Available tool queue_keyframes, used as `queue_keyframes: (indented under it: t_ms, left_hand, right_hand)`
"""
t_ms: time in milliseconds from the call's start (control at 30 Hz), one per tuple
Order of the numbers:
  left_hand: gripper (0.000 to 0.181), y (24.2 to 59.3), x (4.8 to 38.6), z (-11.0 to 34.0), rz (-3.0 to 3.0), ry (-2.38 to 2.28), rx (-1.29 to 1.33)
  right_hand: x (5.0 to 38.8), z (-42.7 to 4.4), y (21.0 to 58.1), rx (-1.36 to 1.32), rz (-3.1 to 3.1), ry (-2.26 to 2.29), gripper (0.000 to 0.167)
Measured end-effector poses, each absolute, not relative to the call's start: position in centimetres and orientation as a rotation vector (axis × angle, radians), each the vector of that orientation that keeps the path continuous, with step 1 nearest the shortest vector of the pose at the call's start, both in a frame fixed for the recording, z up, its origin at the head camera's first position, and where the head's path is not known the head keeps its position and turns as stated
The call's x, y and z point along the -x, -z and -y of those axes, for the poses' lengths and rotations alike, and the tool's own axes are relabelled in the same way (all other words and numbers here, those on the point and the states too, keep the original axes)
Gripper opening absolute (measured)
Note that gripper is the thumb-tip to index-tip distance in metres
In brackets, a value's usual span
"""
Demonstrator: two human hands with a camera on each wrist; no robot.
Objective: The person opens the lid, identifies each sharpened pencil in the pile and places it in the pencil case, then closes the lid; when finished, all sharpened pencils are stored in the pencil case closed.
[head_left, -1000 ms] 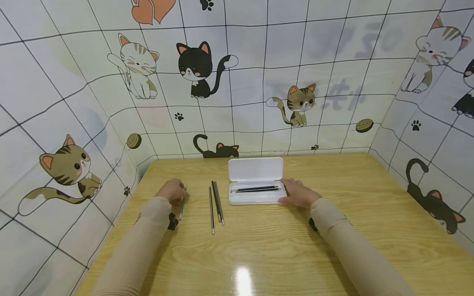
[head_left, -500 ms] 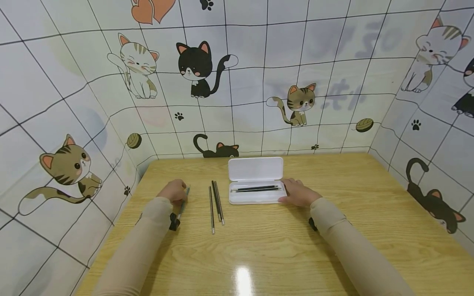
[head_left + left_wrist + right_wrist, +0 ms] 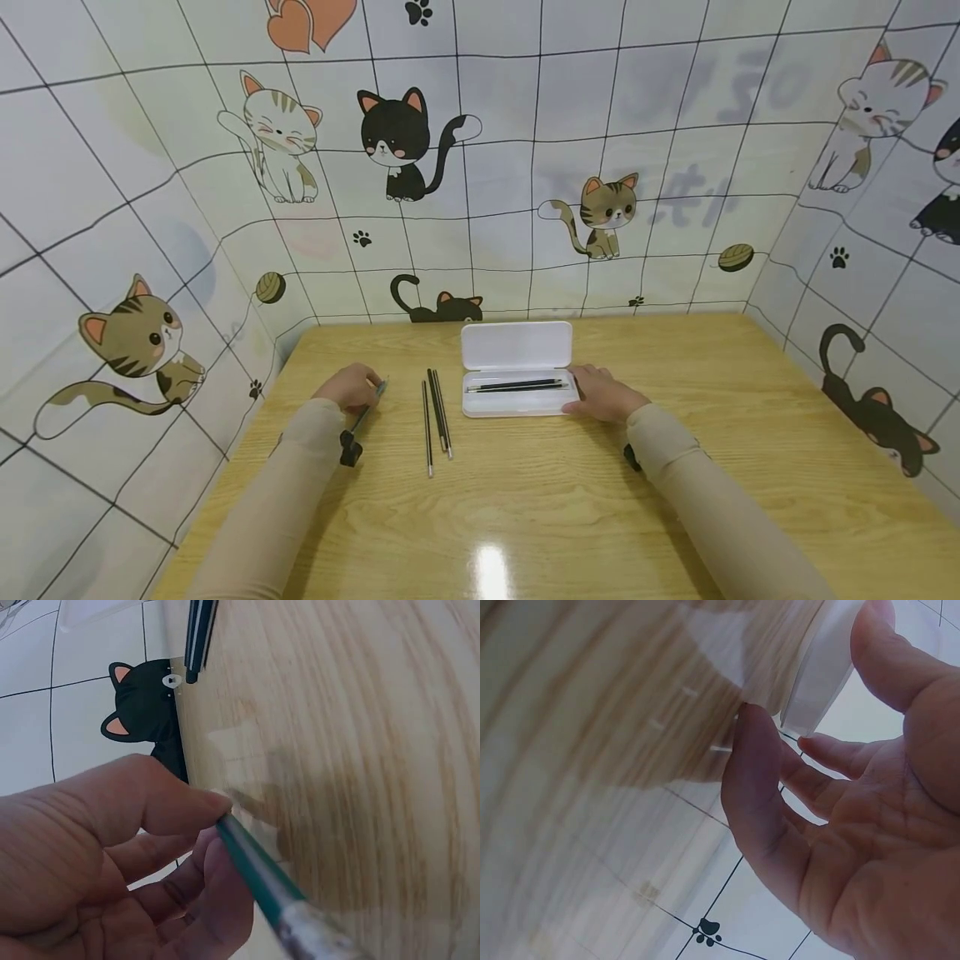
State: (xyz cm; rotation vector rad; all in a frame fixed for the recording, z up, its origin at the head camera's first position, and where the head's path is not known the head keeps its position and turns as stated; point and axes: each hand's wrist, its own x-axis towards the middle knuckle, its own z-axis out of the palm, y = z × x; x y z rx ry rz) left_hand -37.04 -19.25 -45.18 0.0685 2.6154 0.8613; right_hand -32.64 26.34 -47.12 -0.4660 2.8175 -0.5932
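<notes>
In the left wrist view, my left hand (image 3: 150, 862) pinches a green pencil (image 3: 259, 866) between thumb and fingertips, its silver ferrule end toward the camera. The head view has this left hand (image 3: 348, 388) just over the table's left part, the pencil slanting past the fingers. At the right end of an open white pencil case (image 3: 517, 406), my right hand (image 3: 603, 394) grips the edge. Thumb and fingers of the right hand (image 3: 855, 817) lie about the case's end (image 3: 821, 675). Dark pencils (image 3: 517, 386) lie lengthwise inside the case.
Several dark pencils (image 3: 437, 412) lie on the wooden table (image 3: 555, 500) between the left hand and the case, pointing away from me. The case's lid (image 3: 516, 346) stands up at the back. A cat-printed wall covering (image 3: 495, 183) surrounds the table's back and sides.
The green pencil has turned in my left hand, its far end tilting right and now showing beyond the fingertips. My right hand and the case stay in place.
</notes>
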Motion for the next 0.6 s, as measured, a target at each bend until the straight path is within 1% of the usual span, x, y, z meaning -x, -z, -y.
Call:
queue_keyframes:
  t_ms: [300,600]
  left_hand:
    - [0.044,45.1,37.32,19.41,-2.64,-0.898,-0.103]
    - [0.045,45.0,37.38,19.43,-2.661,-0.929,-0.16]
  right_hand:
    - [32.91,-26.45,47.14,0.471,-2.832,0.586,0.078]
    - [32.86,-26.46,47.36,0.47,-2.821,0.611,0.078]
